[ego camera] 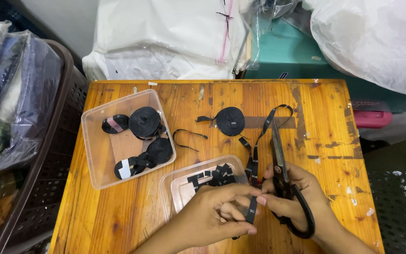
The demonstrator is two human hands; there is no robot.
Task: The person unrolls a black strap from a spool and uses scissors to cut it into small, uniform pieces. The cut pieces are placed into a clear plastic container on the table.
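Two bare hands work at the near edge of a worn wooden surface (pixel 306 122). The left hand (pixel 212 216) is curled nearly closed, thumb and fingertips pinching a short piece of black label ribbon (pixel 252 209). The right hand (pixel 297 197) is closed around the black loop handles of a pair of scissors (pixel 280 164), its forefinger also touching the ribbon piece. The scissors' long axis runs near to far, blades together, tips pointing away toward the far side. The ribbon is narrow, black, with small pale marks, and trails from the hands up to a flat black roll (pixel 230 121) farther away. Just left of the hands, a clear plastic tub (pixel 175 181) holds cut black pieces. Farther left, a second clear tub (pixel 99 155) holds several black rolls.
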